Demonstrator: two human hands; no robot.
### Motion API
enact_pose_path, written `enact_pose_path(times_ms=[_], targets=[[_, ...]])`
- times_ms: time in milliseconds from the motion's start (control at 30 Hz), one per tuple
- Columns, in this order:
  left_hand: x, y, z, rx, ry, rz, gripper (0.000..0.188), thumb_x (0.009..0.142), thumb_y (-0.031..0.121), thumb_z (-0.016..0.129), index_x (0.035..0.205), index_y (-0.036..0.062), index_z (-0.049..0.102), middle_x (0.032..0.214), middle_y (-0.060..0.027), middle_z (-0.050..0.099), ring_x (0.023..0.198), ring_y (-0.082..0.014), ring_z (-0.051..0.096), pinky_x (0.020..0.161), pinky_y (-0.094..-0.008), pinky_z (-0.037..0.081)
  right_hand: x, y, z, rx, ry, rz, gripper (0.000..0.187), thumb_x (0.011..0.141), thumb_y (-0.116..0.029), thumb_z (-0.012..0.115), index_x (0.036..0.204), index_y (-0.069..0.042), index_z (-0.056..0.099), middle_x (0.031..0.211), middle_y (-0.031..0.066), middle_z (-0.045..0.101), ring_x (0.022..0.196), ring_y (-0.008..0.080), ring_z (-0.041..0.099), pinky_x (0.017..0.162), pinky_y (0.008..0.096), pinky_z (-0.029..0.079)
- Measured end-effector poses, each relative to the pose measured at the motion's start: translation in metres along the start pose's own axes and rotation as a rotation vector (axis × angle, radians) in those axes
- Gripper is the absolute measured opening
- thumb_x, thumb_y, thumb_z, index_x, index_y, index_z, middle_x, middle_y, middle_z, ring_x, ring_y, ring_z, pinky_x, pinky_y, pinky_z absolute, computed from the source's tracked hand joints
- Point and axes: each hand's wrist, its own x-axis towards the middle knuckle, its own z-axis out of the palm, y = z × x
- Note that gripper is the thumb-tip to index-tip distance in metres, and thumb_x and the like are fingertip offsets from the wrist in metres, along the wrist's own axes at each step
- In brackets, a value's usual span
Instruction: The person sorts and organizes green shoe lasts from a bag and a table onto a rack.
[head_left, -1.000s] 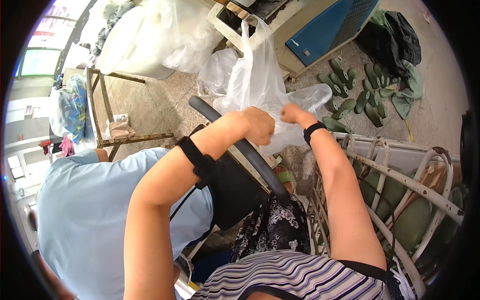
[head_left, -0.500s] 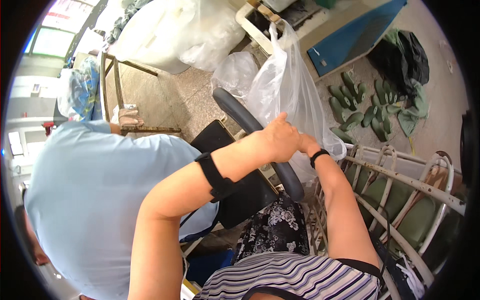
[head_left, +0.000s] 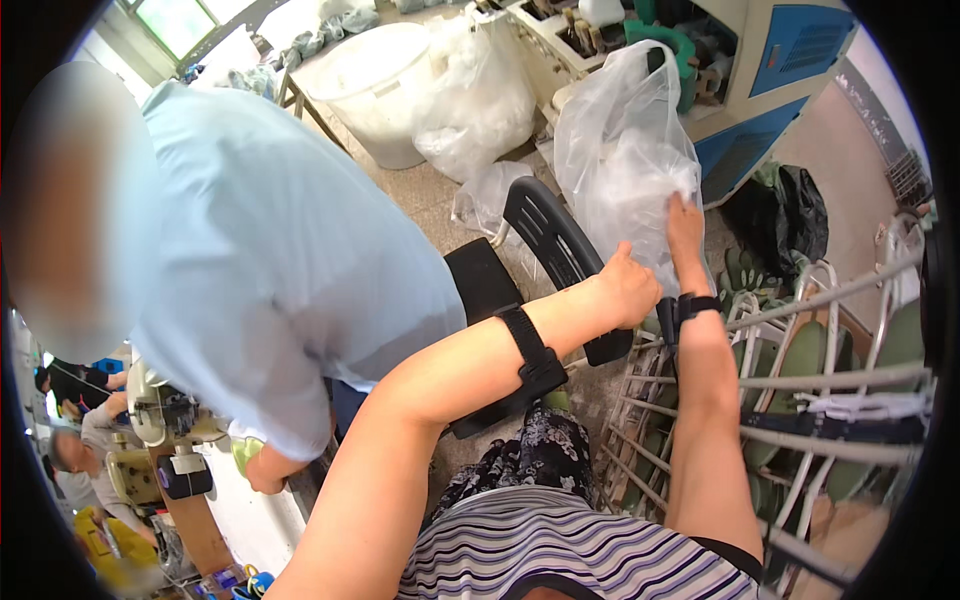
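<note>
Right hand [head_left: 684,222] pinching the clear plastic bag [head_left: 620,150], grip closed on it. Left hand [head_left: 630,287] fisted by the black chair [head_left: 560,250] back, contents hidden.

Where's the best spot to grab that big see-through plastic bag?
Probably the bunched top of the clear plastic bag, taken from above: the film gathers there while the full body sags below. The right hand already touches its side; the left hand is fisted near the black chair back.
</note>
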Motion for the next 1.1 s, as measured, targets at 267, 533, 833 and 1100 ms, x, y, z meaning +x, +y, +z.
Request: enact_pose_path(times_ms=[267,533,833,1100], targets=[[-0.071,0.054,-0.048,-0.075,0.012,0.023,0.017,0.07,0.02,0.062,0.079,0.0065,0.067,0.081,-0.0134,0.067,0.077,-0.0268,0.066,0.083,-0.0425,0.039,-0.09,-0.092,-0.064,0.385,0.582,-0.124,0.031,0.086,-0.024,0.052,0.082,0.006,0.06,0.074,0.0236,0.062,0.07,0.0403,0.058,0.066,0.0427,0.043],[-0.169,0.099,-0.125,-0.139,-0.045,-0.062,0.025,0.071,0.016,0.058,0.085,-0.0022,0.067,0.087,-0.0213,0.066,0.086,-0.034,0.065,0.075,-0.0418,0.052,-0.228,-0.154,-0.107,0.57,0.591,-0.353,0.025,0.091,-0.014,0.049,0.094,0.007,0.062,0.086,0.0163,0.065,0.075,0.0239,0.059,0.068,0.0359,0.045],[-0.355,0.165,-0.162,-0.281,0.485,-0.386,0.06,0.075,0.026,0.068,0.123,-0.001,0.045,0.119,-0.0247,0.051,0.108,-0.0382,0.052,0.091,-0.0419,0.043,-0.441,-0.25,-0.167,1.141,0.376,-0.462,0.035,0.091,-0.019,0.052,0.113,0.008,0.054,0.111,0.0175,0.058,0.096,0.0244,0.06,0.082,0.0364,0.05],[-0.506,0.255,-0.08,-1.128,0.974,-0.35,0.083,0.074,0.017,0.073,0.138,0.0011,0.023,0.126,-0.016,0.049,0.115,-0.0196,0.048,0.097,-0.0331,0.039,-0.602,-0.286,-0.127,0.514,-0.22,-1.426,0.033,0.08,0.0,0.05,0.111,0.005,0.06,0.108,0.0229,0.06,0.101,0.0377,0.056,0.093,0.0452,0.041]])
